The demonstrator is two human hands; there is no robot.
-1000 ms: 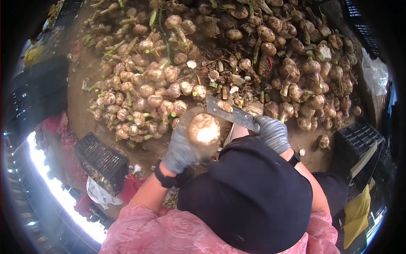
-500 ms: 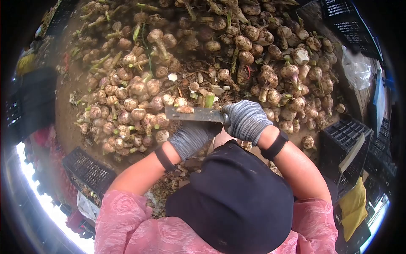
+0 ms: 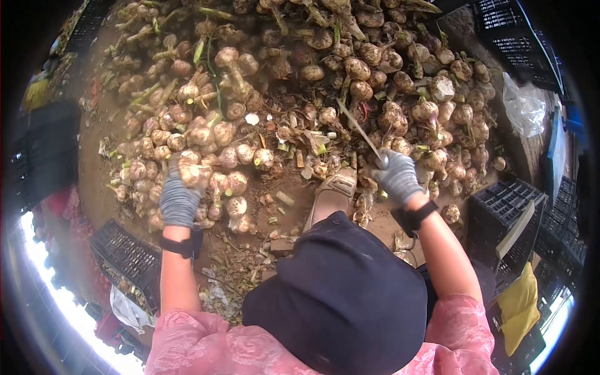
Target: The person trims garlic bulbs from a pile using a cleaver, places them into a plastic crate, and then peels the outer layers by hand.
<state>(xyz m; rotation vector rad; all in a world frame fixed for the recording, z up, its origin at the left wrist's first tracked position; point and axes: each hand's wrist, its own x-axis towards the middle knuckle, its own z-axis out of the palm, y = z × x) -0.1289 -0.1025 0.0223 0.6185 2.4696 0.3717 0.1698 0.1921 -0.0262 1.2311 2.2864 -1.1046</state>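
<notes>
My left hand, in a grey striped knit glove, is at the left part of the heap with its fingers around a garlic bulb. More dirt-covered bulbs lie right beside it. My right hand, gloved the same way, is closed on the handle of a knife. Its blade is seen nearly edge-on and points up and left over the heap of garlic. Between the hands lie cut stem pieces and dry scraps.
My shoe rests on the ground among the trimmings. Black plastic crates stand at the left, right and upper right. A clear plastic bag lies at the heap's right edge, and a yellow cloth hangs lower right.
My hands have moved apart: the left went left to a garlic bulb in the heap, the right moved right with the knife. The blade turned from sideways to pointing up and left.
</notes>
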